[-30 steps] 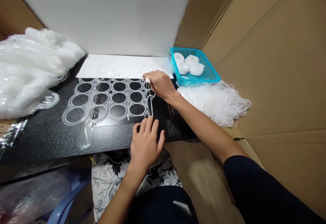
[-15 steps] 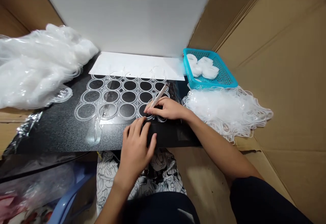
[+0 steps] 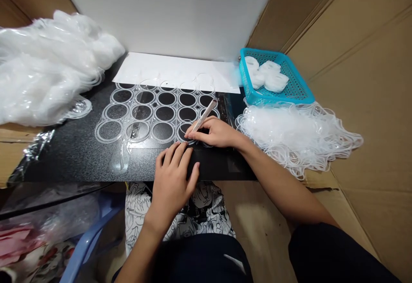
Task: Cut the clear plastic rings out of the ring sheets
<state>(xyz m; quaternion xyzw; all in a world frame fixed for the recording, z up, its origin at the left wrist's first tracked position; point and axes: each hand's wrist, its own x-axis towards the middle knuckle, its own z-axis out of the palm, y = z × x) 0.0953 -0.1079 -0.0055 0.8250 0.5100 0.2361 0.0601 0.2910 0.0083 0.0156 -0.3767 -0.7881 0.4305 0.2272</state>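
Your right hand (image 3: 216, 132) pinches a white pen-like tool (image 3: 204, 115) over the near-right part of the ring sheet (image 3: 176, 117) on the counter (image 3: 77, 158); your left hand (image 3: 172, 179) rests, loosely spread, at its near edge. You're likely working the tool there; next calls for steadiness.

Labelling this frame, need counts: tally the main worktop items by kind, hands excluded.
Ring-patterned clear sheet: 1
White pen-like tool: 1
White paper strip: 1
Turquoise basket: 1
White stacks visible in the basket: 4
White heaps, one each side: 2
Total: 10
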